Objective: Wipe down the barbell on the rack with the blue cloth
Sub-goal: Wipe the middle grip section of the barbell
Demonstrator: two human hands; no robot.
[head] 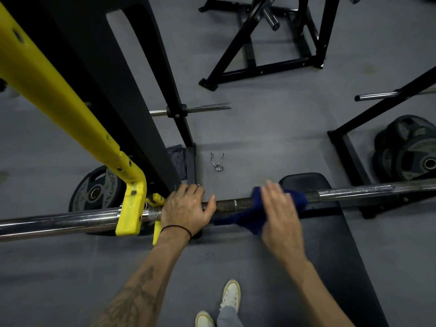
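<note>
A steel barbell (354, 191) runs across the view, resting in the yellow hook (132, 208) of the rack. My left hand (185, 210) grips the bar just right of the hook, fingers curled over its far side. A dark blue cloth (250, 220) is draped over the bar's rough middle stretch. My right hand (279, 210) lies over the cloth with its fingers stretched out along the bar; it is motion-blurred, and how the thumb sits under the cloth is hidden.
A black bench pad (330, 244) lies under the bar. The yellow and black rack upright (59, 90) rises at left. A weight plate (96, 192) leans by the rack, more plates (410, 152) at right. A spring collar (218, 161) lies on the grey floor.
</note>
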